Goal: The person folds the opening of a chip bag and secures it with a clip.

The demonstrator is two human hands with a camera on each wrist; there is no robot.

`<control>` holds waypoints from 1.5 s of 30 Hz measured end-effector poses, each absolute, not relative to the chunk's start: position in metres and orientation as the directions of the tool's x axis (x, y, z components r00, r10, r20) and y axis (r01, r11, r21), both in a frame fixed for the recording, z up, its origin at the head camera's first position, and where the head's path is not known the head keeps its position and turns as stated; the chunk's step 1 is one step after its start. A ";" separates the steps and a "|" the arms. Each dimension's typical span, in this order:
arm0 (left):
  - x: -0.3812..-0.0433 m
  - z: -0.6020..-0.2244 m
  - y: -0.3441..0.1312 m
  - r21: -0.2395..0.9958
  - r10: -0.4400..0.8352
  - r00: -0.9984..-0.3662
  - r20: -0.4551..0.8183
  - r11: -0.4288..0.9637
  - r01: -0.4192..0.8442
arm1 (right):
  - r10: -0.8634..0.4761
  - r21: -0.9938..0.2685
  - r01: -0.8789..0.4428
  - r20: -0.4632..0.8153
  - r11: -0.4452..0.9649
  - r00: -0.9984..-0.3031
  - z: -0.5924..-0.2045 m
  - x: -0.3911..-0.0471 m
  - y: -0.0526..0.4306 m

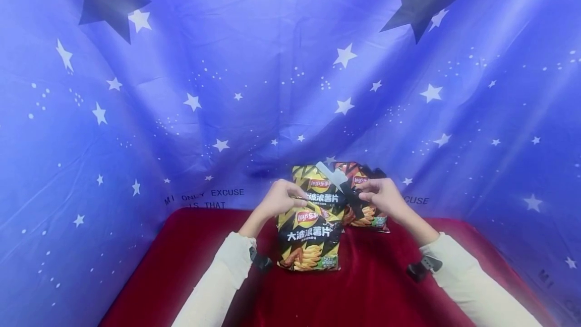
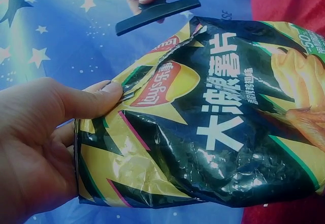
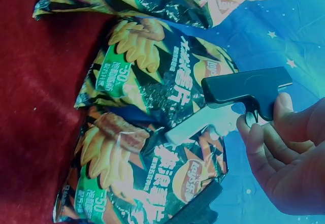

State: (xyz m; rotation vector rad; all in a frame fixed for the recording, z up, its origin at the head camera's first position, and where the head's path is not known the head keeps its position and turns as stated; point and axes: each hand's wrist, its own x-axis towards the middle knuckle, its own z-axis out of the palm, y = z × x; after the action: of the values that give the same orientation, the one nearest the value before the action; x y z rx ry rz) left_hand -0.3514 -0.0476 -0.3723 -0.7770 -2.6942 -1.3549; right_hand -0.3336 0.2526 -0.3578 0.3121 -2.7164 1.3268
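My left hand [image 1: 279, 200] pinches the top of a yellow-and-black potato chip bag [image 1: 313, 246], thumb on the front. That bag stands nearest me, its upper part creased in the left wrist view [image 2: 198, 112]. Between thumb and fingers of my right hand [image 1: 383, 197] is a black bag clip [image 3: 244, 86], gripped by its handle, beside the held bag and apart from it. Behind are a second yellow-and-black chip bag [image 3: 167, 66] and a red-and-black chip bag [image 3: 117, 158]. A pale bag clip [image 3: 203, 125] is near their tops.
Another black clip [image 3: 200, 209] is at the top of the red-and-black bag. Dark red cloth [image 1: 204, 266] covers the table. Behind the bags hangs a blue curtain [image 1: 254, 115] with stars, meeting the table's far edge.
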 end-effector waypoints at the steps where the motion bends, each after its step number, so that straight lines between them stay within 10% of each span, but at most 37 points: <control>1: -0.351 -0.372 -0.048 0.746 0.420 -0.875 0.241 0.497 0.444 | -0.146 -0.766 -0.237 0.187 0.598 -0.972 -0.357 -0.333 0.252; 45: -0.352 -0.373 -0.048 0.741 0.420 -0.874 0.244 0.500 0.447 | -0.194 -0.668 -0.338 0.283 0.663 -0.939 -0.355 -0.325 0.185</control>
State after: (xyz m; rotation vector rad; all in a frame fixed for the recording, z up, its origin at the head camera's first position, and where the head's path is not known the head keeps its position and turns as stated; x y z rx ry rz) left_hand -0.3517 -0.0478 -0.3732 -0.7791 -2.6931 -1.3460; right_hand -0.3254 0.1853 -0.3546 0.4346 -2.6905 1.1369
